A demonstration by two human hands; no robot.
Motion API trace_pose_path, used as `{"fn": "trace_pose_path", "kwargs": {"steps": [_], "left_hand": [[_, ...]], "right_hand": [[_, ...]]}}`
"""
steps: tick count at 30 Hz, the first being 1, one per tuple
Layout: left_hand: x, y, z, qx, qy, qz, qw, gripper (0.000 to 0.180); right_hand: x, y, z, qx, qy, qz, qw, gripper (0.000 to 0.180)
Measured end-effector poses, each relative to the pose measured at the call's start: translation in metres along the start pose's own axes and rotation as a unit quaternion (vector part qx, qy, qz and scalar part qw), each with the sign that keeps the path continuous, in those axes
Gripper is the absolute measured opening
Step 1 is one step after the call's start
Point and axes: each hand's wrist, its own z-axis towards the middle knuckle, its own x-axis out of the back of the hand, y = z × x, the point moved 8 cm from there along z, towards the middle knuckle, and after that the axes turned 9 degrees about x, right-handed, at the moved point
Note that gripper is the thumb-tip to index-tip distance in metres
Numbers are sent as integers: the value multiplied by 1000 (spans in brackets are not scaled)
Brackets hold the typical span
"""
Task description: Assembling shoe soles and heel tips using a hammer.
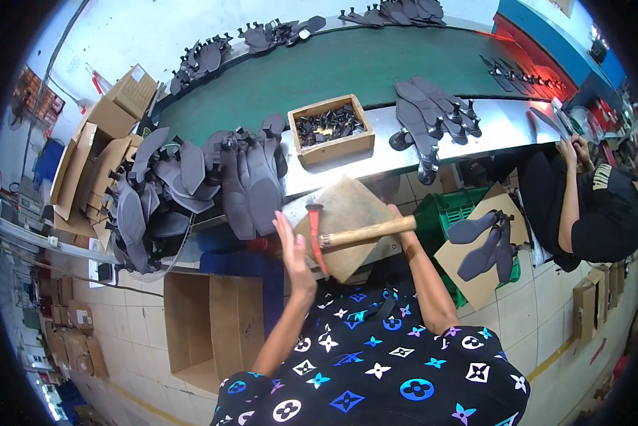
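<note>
A hammer (361, 232) with a red head and a pale wooden handle lies across a tan, diamond-shaped board (346, 195) in front of me. My left hand (295, 259) is raised at the board's left side, beside the hammer head, fingers stretched out and holding nothing. At the other side, my right hand (406, 236) is by the end of the hammer handle. The handle covers part of that hand, so whether its fingers grip the handle or the board cannot be made out.
A wooden box (331, 155) of small black parts sits on the metal ledge of a green conveyor (376, 67). Grey heeled shoe soles (251, 186) pile up at left, with more soles (433, 117) at right. A green crate (468, 206), cardboard box (216, 326) and co-worker (596, 206) are nearby.
</note>
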Motion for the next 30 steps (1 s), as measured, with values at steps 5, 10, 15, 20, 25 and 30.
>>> {"fn": "trace_pose_path", "kwargs": {"steps": [5, 10, 15, 20, 25, 30], "left_hand": [[-34, 13, -25, -13, 10, 84, 996, 72], [-14, 1, -11, -72, -47, 126, 988, 63], [40, -6, 30, -80, 18, 230, 970, 56], [70, 18, 47, -160, 83, 363, 914, 47], [101, 40, 70, -165, 144, 424, 879, 35], [83, 34, 46, -177, 134, 449, 866, 39]], "right_hand": [[5, 23, -9, 149, -36, 143, 978, 51], [46, -25, -11, 27, 126, 131, 983, 44], [46, -250, -131, 469, 107, -300, 824, 69], [-1, -260, -145, 464, -135, -529, 698, 80], [-12, -237, -147, 534, -80, -565, 624, 62], [-48, -250, -167, 515, -12, -528, 675, 53]]}}
